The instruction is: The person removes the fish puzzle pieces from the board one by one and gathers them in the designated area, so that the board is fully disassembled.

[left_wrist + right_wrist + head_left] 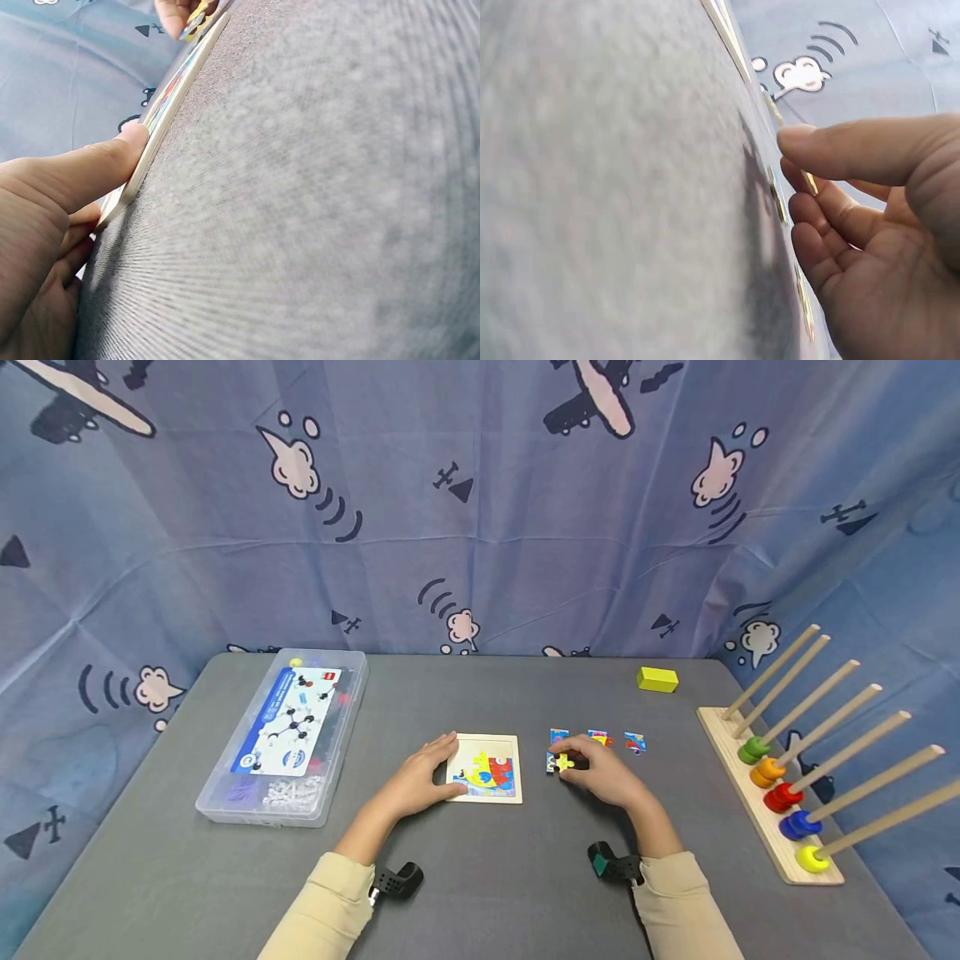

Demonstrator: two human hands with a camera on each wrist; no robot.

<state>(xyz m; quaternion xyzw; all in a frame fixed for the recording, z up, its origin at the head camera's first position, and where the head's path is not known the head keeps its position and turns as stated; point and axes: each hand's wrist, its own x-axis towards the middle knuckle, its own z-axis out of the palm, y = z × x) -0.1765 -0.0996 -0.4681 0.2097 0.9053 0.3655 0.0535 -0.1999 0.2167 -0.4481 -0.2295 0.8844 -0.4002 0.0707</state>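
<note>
“One yellow puzzle piece [564, 762] sits in the fingers of the right hand [603, 772]. How's that grip?”

“Narrow: thumb against fingertips, pinching the piece by its edges. That suits the job; squeeze lightly and leave the knobs free.”

“And where's the piece?”

“At three o'clock from the wooden puzzle board [487, 741], near it but apart. Loose pieces [635, 742] lie around it, from nine o'clock through twelve to two, so lift clear rather than slide, or one may get dragged along.”

“And the left hand [420, 781]?”

“It holds the board at nine o'clock, thumb on the frame near eight. I'd want that firm, so a press doesn't make it skid.”

“Which spot fits?”

“Too small for me to tell. Turn the piece above the board first, then lower it flat.”

“Anything farther out?”

“The plastic box [300, 727] near ten o'clock, the yellow block [657, 680] at two, the bead stand [752, 793] at three. None should hinder.”
</note>
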